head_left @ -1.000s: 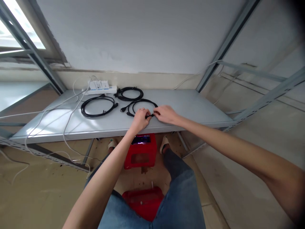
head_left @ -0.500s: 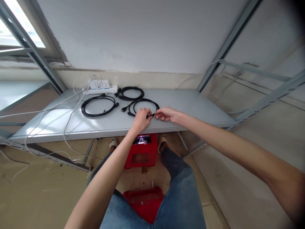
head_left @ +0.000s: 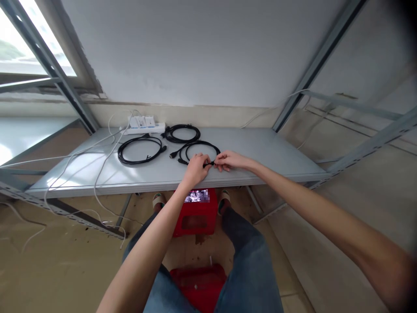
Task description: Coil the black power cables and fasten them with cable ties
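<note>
A coiled black cable (head_left: 208, 142) lies near the front of the grey shelf, with both hands at its near side. My left hand (head_left: 197, 168) rests on the shelf edge, its fingers closed on the near part of that coil. Just to its right, my right hand (head_left: 230, 160) pinches the same coil at a dark bundled spot; whether a tie is there is too small to tell. The cable's connector (head_left: 173, 154) sticks out to the left. Two more coils lie flat: a left black cable (head_left: 134, 162) and a back black cable (head_left: 180, 141).
A white power strip (head_left: 146, 129) with white adapters stands at the back left of the shelf (head_left: 260, 152). White cords (head_left: 103, 167) hang over its front edge. Below, a red stool (head_left: 195, 211) carries a phone (head_left: 197, 196). Metal posts (head_left: 317, 65) frame both sides.
The view has shifted slightly, so everything sits a little lower and to the right. Both hands stay at the same coil, and the right fingers have shifted slightly at the bundled spot.
</note>
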The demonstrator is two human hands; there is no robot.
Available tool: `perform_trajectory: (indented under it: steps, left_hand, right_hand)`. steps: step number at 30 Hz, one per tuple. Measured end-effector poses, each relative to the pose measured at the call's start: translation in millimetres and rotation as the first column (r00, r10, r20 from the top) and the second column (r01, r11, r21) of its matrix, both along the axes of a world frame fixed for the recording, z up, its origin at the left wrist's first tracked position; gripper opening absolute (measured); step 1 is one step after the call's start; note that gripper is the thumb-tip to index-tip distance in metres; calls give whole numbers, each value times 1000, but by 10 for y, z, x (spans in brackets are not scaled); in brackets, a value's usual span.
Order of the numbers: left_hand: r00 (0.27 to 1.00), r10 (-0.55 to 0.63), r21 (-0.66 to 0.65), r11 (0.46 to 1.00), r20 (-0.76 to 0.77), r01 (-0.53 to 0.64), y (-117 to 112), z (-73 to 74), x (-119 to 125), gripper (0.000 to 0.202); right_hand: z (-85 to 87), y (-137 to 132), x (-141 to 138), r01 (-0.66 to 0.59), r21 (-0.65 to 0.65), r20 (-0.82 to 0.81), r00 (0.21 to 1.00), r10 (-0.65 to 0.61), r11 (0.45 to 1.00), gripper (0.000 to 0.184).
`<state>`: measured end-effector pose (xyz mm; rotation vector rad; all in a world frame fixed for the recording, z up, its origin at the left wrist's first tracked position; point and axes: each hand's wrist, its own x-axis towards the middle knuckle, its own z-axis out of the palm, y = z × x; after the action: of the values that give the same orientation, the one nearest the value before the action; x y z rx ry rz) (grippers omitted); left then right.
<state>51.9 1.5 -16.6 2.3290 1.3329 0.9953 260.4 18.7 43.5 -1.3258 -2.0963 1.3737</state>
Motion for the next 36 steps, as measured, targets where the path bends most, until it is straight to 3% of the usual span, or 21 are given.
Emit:
perform_trajectory:
  steps: [2,4,7,11,16,20,28,30,33,36]
  left_hand:
    - [1000,0,0,1000,-1,0,3,-2,-3,5]
    - [1000,1,4,1000,-1,-1,7,-7,-5,6]
    - [1000,3,8,1000,-4,-3,10,-12,-5,7]
    - [1000,6,3,1000,-4,-6,2,-2,-4,6]
    - [1000,4,-5,1000,7,-4,-7,9,-5,5]
    - [1000,10,-5,1000,3,-10,-13,9,-6,5]
    - [999,24,-4,1000,-47,-25,-23,18,-13,4]
    - [998,29,-4,1000,-56,-30,-29,26,-8,4]
    - [997,38,-9,999,-64,-39,-37,36,-1,4]
    - [997,37,-11,999,-62,-38,-35,37,2,5]
  right_hand:
    - [17,-27,9,-66,149,93,994,53,987,32]
    - [31,-64,22,-125,329,226,973,51,936,31]
    - [20,-123,51,-222,562,390,921,-18,796,27]
    - [-58,-160,108,-309,700,454,888,-68,644,25]
    - [-133,-116,156,-359,742,472,879,-61,566,19]
    - [-125,-104,143,-443,734,564,820,-100,515,21]
    - [-210,-106,166,-667,715,697,704,-136,209,32]
    - [-229,-89,186,-693,704,710,689,-143,156,34]
    - [-225,-75,201,-709,694,719,679,-146,121,32]
    - [-191,-84,197,-736,666,746,652,-133,121,31]
